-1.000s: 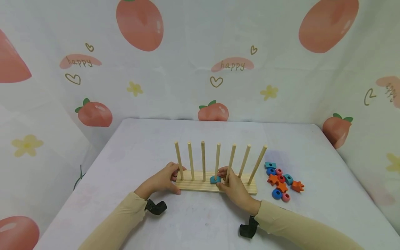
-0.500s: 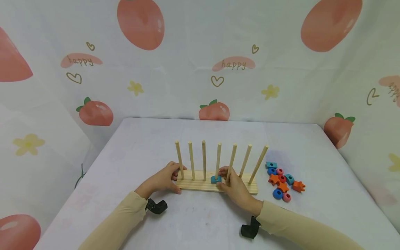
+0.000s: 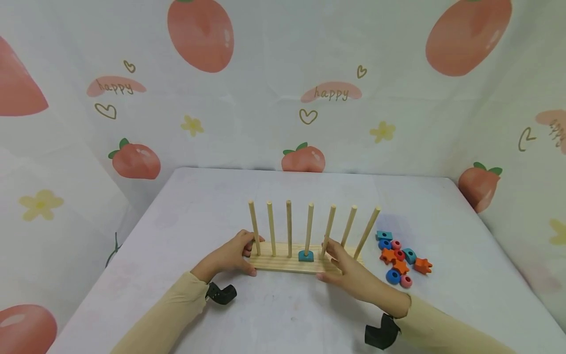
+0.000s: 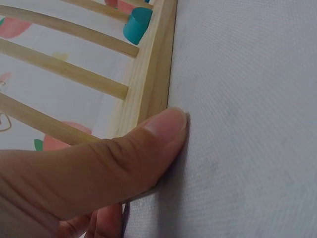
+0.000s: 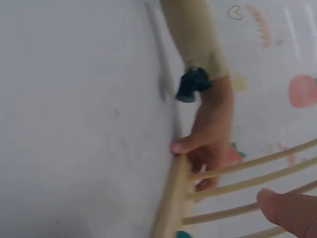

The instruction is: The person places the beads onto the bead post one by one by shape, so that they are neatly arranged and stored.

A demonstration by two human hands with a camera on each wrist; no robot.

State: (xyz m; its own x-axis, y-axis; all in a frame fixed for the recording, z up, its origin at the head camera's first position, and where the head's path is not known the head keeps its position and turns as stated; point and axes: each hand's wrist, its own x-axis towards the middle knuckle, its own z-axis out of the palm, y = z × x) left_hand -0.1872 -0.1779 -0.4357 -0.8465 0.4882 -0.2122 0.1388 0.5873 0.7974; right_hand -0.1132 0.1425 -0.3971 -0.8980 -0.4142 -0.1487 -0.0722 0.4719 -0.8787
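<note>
The wooden rack (image 3: 283, 265) is gripped by the left hand (image 3: 231, 253); the teal block (image 3: 306, 257) seems fully seated on the middle peg (image 3: 309, 226). The right hand (image 3: 353, 276) is spread, empty; a loose bead (image 3: 400, 267) should be fetched next.

Two pink patches (image 3: 116, 87) on the white backdrop (image 3: 252, 113) read "happy"; a slanted third (image 3: 551, 117) shows "appy".

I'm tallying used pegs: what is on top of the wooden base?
Seven pegs stand on the wooden base, with a teal block around the foot of the fourth from the left. The right hand hides part of the base's right end, so the surface there cannot be seen.
</note>
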